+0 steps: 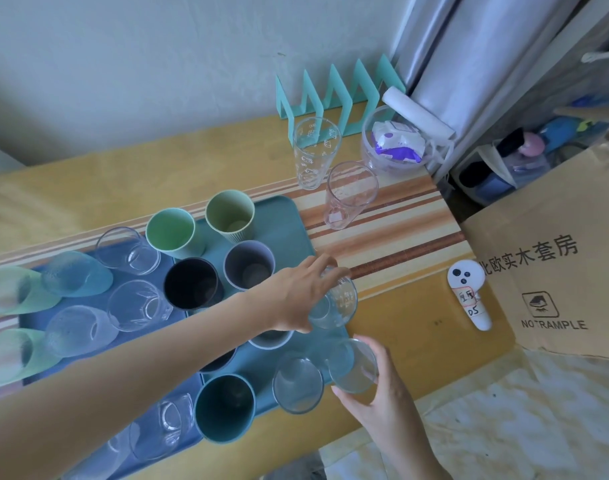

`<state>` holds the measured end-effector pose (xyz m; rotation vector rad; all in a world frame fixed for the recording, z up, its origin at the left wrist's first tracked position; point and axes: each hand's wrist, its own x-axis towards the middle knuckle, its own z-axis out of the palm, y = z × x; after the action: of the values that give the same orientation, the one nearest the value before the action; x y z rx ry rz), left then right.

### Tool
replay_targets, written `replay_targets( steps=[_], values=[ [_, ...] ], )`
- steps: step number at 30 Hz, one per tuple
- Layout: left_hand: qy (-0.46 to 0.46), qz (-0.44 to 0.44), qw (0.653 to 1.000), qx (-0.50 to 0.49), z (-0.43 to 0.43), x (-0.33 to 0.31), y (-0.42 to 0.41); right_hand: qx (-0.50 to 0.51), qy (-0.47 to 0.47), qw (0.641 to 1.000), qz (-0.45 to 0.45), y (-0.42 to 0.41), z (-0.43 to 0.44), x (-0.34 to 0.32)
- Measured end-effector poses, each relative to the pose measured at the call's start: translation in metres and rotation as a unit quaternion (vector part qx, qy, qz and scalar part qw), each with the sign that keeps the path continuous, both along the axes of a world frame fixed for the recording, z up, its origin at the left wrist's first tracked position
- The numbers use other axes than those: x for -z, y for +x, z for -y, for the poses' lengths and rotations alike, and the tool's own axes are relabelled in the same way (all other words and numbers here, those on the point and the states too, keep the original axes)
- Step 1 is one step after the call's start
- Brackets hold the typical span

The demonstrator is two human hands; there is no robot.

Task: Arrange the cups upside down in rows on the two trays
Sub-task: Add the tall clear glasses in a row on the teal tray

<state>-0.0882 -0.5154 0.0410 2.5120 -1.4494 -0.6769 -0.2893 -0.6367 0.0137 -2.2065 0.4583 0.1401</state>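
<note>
1. Two trays are lying side by side on the table [417,344]: the blue tray [29,341] at the left and the teal tray [285,216] to its right, their edges touching or overlapping
2. On the blue tray, green-tinted tumblers [15,289] and clear glasses [136,304] are sitting in rough rows; whether each is standing mouth up or inverted cannot be told for certain
3. On the teal tray, the coloured cups, among them the black cup [190,287] and the dark teal cup [223,407], are showing their open mouths, so they are apparently waiting to be inverted
4. The left hand [296,299] is reaching across from the left and is closing its fingers around a clear patterned glass [336,301] at the right edge of the teal tray
5. The right hand [376,393] is wrapping around a second clear glass [353,365] at the near right corner of the teal tray, just beside a third clear glass [298,384]
6. Two tall glasses, one upright [315,152] and one leaning [348,195], are standing off the trays beyond both hands, their long axes near vertical; the left hand is lying nearer them, so that hand is probably the better placed for fetching them
</note>
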Motion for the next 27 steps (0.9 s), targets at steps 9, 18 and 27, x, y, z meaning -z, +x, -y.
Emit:
replay_targets(
  steps=[9, 18, 27],
  values=[
    [0.000, 0.016, 1.000, -0.001, -0.001, 0.000, -0.009, -0.029, 0.022, 0.999, -0.019, 0.004, 0.007, 0.000],
    [-0.001, 0.008, 1.000, -0.017, -0.005, -0.001, -0.016, -0.049, 0.045, 0.996, -0.057, 0.007, 0.010, -0.001],
    [-0.060, -0.200, 0.969, -0.128, -0.026, -0.026, 0.031, -0.030, 0.141, 0.987, -0.069, 0.044, 0.034, -0.059]
  ],
)
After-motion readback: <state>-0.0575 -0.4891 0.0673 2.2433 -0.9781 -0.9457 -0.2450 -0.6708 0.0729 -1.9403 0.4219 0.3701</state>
